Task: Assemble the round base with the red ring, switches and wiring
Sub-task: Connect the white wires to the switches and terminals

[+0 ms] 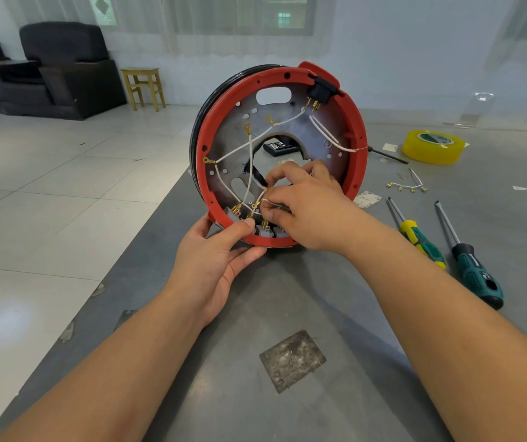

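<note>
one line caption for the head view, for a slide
Left hand steadies the upright round base by its red ring while the right hand pinches a white wire near the switches.

Bright, even daylight from the curtained window (192,14), faint glare on floor tiles, soft shadows, wide-angle bending at edges

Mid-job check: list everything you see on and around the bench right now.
Round base: one, grey plate in red ring, tilted upright on the table.
Wires: several, white with gold terminals, across the plate.
Switches: several, grey, bottom rim.
Black socket: one, top rim.
Screwdrivers: two, green-handled, right.
Tape roll: one, yellow, far right.
Spare wire set: one, beside the tape.
Table: grey.
Stool: one, wooden, background.
Left hand: holds the bottom rim.
Right hand: pinches a wire.
</note>
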`<action>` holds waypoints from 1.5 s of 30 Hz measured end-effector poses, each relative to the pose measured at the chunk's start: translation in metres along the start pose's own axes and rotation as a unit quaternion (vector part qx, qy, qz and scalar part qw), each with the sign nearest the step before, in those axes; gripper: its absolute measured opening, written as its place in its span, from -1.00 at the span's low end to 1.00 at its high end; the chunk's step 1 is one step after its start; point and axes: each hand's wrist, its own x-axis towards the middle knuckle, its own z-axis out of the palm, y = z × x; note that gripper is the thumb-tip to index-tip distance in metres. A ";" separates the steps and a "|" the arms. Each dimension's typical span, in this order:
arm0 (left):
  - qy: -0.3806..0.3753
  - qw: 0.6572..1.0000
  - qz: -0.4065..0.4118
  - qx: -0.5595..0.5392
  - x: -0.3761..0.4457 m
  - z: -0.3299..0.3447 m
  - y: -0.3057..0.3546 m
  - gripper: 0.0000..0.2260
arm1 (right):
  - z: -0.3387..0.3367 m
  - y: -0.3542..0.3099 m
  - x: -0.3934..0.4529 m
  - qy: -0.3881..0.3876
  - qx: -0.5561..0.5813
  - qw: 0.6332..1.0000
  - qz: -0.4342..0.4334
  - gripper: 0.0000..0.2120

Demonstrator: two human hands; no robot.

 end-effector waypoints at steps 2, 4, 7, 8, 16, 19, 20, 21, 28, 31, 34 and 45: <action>0.000 1.000 0.002 -0.002 0.000 0.000 0.000 -0.50 | 0.000 0.000 0.000 -0.001 -0.002 1.000 -0.001 -0.87; 0.001 1.000 0.002 -0.002 0.000 0.000 0.000 -0.51 | 0.000 -0.001 0.000 0.002 -0.010 1.000 -0.004 -0.86; 0.003 1.000 0.003 0.001 0.000 0.000 0.000 -0.54 | -0.001 -0.001 0.000 0.006 -0.022 1.000 -0.007 -0.85; 0.003 1.000 0.004 0.005 0.000 0.000 -0.001 -0.54 | -0.001 -0.002 -0.001 0.006 -0.026 1.000 -0.008 -0.85; 0.000 1.000 0.004 0.010 0.000 0.000 -0.001 -0.57 | -0.003 -0.001 -0.001 0.002 -0.039 0.999 -0.013 -0.86; -0.002 1.000 -0.001 0.011 0.001 0.000 0.000 -0.58 | -0.001 -0.001 -0.001 0.008 -0.040 0.999 -0.009 -0.83; -0.002 1.000 -0.001 0.012 0.002 0.000 0.000 -0.59 | -0.001 -0.001 -0.001 0.009 -0.038 0.999 -0.008 -0.81; 0.000 1.000 -0.002 0.013 0.002 0.000 0.000 -0.59 | -0.001 0.000 -0.001 0.008 -0.035 0.999 -0.009 -0.80; 0.002 1.000 -0.001 0.025 0.002 -0.002 0.001 -0.61 | -0.017 0.009 -0.001 0.046 0.083 0.996 -0.008 -0.90; 0.001 1.000 0.001 0.031 0.000 -0.001 0.001 -0.60 | -0.022 0.011 -0.002 0.046 0.074 0.996 0.003 -0.87; 0.019 0.999 -0.001 0.026 0.001 -0.001 0.002 -0.62 | -0.026 0.009 -0.003 0.081 0.067 0.994 0.002 -0.90; 0.036 0.999 0.006 0.020 -0.004 0.002 0.008 -0.68 | -0.020 -0.011 -0.004 0.094 -0.049 0.994 -0.003 -0.88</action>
